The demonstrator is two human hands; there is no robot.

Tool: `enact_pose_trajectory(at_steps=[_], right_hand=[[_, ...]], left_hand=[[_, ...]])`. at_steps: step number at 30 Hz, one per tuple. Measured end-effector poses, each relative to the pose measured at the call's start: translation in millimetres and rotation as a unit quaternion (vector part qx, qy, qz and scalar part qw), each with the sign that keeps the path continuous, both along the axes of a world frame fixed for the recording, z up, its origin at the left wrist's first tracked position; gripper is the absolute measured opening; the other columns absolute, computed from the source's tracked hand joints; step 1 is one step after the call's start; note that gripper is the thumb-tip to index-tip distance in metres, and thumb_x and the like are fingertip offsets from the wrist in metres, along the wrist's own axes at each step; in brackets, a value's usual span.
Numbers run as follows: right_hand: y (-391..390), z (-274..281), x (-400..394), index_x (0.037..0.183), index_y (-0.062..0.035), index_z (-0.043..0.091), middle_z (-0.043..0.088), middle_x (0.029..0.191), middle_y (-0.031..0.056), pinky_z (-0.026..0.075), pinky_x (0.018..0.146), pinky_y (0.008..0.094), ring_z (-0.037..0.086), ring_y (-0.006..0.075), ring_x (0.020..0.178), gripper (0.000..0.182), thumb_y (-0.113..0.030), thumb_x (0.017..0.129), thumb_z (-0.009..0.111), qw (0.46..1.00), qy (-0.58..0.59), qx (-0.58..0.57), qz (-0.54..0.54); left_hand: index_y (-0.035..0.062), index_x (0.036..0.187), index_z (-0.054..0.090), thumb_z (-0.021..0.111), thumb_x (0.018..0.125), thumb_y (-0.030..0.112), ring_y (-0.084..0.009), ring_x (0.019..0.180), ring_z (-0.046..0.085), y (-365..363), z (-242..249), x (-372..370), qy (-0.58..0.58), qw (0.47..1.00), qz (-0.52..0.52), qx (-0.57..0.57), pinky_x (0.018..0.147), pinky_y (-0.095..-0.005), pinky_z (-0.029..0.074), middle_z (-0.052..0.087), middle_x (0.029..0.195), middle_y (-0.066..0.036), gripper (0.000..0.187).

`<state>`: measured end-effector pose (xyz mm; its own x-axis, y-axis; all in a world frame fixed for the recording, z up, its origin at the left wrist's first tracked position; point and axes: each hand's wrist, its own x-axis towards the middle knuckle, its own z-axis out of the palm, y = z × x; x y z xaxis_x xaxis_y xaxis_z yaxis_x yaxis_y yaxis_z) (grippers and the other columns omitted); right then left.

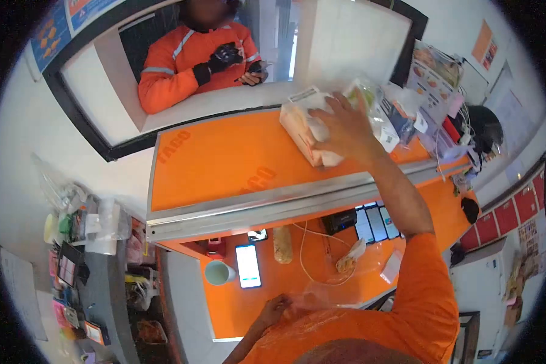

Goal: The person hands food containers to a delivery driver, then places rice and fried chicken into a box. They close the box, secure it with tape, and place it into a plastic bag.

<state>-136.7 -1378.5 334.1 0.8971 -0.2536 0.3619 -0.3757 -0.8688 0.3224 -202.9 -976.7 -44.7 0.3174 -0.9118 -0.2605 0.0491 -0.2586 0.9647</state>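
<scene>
My right hand (346,128) reaches across the raised orange counter (209,161), its fingers spread over a white plastic-wrapped package (303,130). The fingers seem to rest on it without closing around it. Beside that hand lies a clear bag with something green inside (361,100). My left hand (276,308) is low, near the front of the lower orange desk (224,312), with its fingers curled. Thin clear plastic (321,297) lies close to it; whether the fingers hold any of it is hidden.
Past the window opening a person in an orange jacket (191,60) holds a phone (256,68). A lit phone (247,266), a cup (218,273), a wrapped roll (282,244), a snack bag (350,258) and several phones (376,223) lie on the lower desk. Clutter (437,91) crowds the right.
</scene>
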Motion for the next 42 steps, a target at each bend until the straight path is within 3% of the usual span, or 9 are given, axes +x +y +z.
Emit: enact_pose_trajectory(at_steps=[14, 17, 18, 20, 23, 28, 34, 37, 42], right_hand=[[-10, 3, -25, 0.124, -0.0165, 0.061, 0.045, 0.142, 0.0148, 0.013, 0.116, 0.0557, 0.031, 0.0293, 0.140, 0.052, -0.039, 0.079, 0.074, 0.982, -0.106, 0.071, 0.137], [-78, 32, -43, 0.124, -0.0113, 0.060, 0.047, 0.137, 0.0173, 0.024, 0.113, 0.0466, 0.035, 0.0337, 0.136, 0.041, -0.028, 0.087, 0.066, 0.866, -0.387, 0.218, 0.230], [-110, 39, -58, 0.123, -0.0084, 0.059, 0.050, 0.135, 0.0180, 0.037, 0.104, 0.0369, 0.044, 0.0313, 0.131, 0.033, -0.012, 0.091, 0.056, 0.851, -0.468, 0.131, 0.201], [-173, 29, -84, 0.123, -0.0044, 0.058, 0.051, 0.138, 0.0106, 0.043, 0.097, 0.0322, 0.049, 0.0195, 0.124, 0.033, -0.004, 0.090, 0.054, 0.796, -0.447, 0.401, 0.078], [-240, -4, -91, 0.129, -0.0066, 0.054, 0.050, 0.139, 0.0089, 0.045, 0.096, 0.0320, 0.050, 0.0198, 0.122, 0.042, -0.008, 0.088, 0.058, 0.789, -0.331, 0.514, 0.064], [-223, -5, -90, 0.141, -0.0190, 0.045, 0.043, 0.145, 0.0128, 0.034, 0.107, 0.0441, 0.039, 0.0318, 0.133, 0.068, -0.040, 0.082, 0.070, 0.952, -0.210, 0.222, 0.032], [-241, 8, -109, 0.136, -0.0221, 0.054, 0.035, 0.149, 0.0192, 0.012, 0.116, 0.0573, 0.020, 0.0427, 0.141, 0.071, -0.061, 0.078, 0.064, 0.980, 0.004, 0.162, -0.114], [-235, -20, -120, 0.123, -0.0158, 0.064, 0.043, 0.144, 0.0153, 0.008, 0.114, 0.0620, 0.024, 0.0358, 0.141, 0.062, -0.064, 0.085, 0.053, 0.996, -0.028, 0.041, 0.076], [-204, -64, -124, 0.116, 0.0022, 0.063, 0.065, 0.116, 0.0168, 0.004, 0.116, 0.0570, 0.048, 0.0329, 0.126, 0.060, -0.051, 0.097, 0.040, 0.996, -0.028, 0.062, 0.050]], left_hand=[[-0.0019, 0.100, 0.061, 0.056, 0.098, 0.018, -0.0180, 0.091, 0.064, 8, -8, -5, 0.013, 0.999, 0.037, 0.035, 0.084, -0.0338, 0.050, 0.065, 0.094, -0.011, 0.021], [-0.0025, 0.099, 0.060, 0.055, 0.097, 0.014, -0.0189, 0.090, 0.064, 5, -5, -9, 0.030, 0.997, 0.063, 0.010, 0.083, -0.0344, 0.051, 0.065, 0.093, -0.011, 0.017], [-0.0025, 0.098, 0.060, 0.055, 0.097, 0.013, -0.0190, 0.089, 0.064, 7, -7, -9, 0.019, 0.997, 0.071, 0.005, 0.082, -0.0346, 0.051, 0.065, 0.093, -0.011, 0.016], [-0.0026, 0.098, 0.060, 0.055, 0.096, 0.012, -0.0193, 0.089, 0.064, 10, -11, -14, 0.019, 0.995, 0.103, -0.001, 0.081, -0.0347, 0.052, 0.065, 0.092, -0.012, 0.015], [-0.0027, 0.097, 0.060, 0.054, 0.096, 0.012, -0.0195, 0.087, 0.065, 5, -17, -31, 0.006, 0.990, 0.143, -0.004, 0.079, -0.0340, 0.051, 0.065, 0.090, -0.012, 0.016], [-0.0016, 0.096, 0.061, 0.054, 0.096, 0.011, -0.0177, 0.083, 0.062, -14, -34, -58, -0.072, 0.984, 0.153, 0.048, 0.076, -0.0312, 0.049, 0.065, 0.086, -0.009, 0.014], [-0.0001, 0.095, 0.059, 0.053, 0.096, 0.010, -0.0135, 0.083, 0.058, -77, 3, -122, -0.018, 0.965, 0.260, 0.038, 0.075, -0.0274, 0.046, 0.062, 0.087, -0.005, 0.011], [0.0000, 0.094, 0.059, 0.054, 0.096, 0.008, -0.0143, 0.084, 0.059, -95, 8, -155, -0.003, 0.957, 0.285, 0.046, 0.076, -0.0280, 0.047, 0.063, 0.087, -0.005, 0.010], [-0.0009, 0.094, 0.059, 0.053, 0.095, 0.002, -0.0167, 0.085, 0.061, -109, 4, -189, -0.006, 0.949, 0.315, 0.009, 0.077, -0.0304, 0.049, 0.063, 0.087, -0.008, 0.006]])
